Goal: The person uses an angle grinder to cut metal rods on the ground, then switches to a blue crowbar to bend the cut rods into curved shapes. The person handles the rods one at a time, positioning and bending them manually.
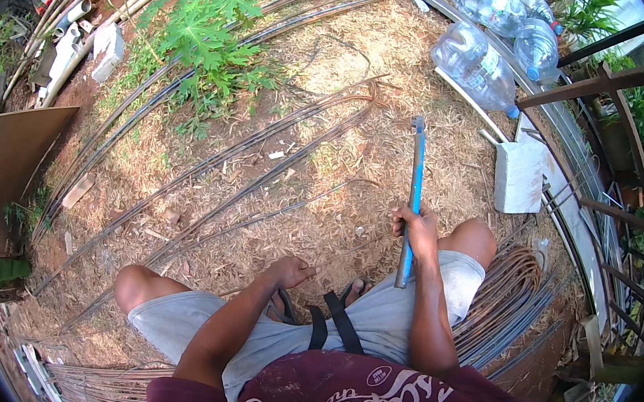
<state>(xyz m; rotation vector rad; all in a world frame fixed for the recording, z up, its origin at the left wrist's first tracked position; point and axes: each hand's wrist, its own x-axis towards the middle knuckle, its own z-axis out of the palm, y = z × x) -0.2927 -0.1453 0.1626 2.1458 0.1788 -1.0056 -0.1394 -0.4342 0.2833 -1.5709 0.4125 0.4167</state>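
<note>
Holding the blue bar (417, 173) now, out to the left of the white block (519, 185) and apart from it. Wrapping the right hand (419, 225) around the bar's lower half, a little nearer the body than the block: a snug grip, with fingers closed over the shaft. Running steeply along its long axis, away from the body and leaning slightly right, up to a small head farther out than the block. Ending low over the grey shorts (383, 306), nearer the body than the block.

Over to the left hand (291, 272) now: hanging well left of the block, on the far side of the bar, with fingers half curled and a narrow grip. Cannot tell whether pinching anything thin there. Clearly farther from the bar than the right hand.

Moving outward, picking up long rods (228, 160) on the ground, slanting away well left of the block, with rusty bent ends toward the block's side, near the bar's head yet apart from it. Spotting clear bottles (475, 74) beyond the block, then a leafy plant (208, 26) far out to its left. Closer to the body than the block, catching a rusty rod bundle (512, 274) beside the right leg.
</note>
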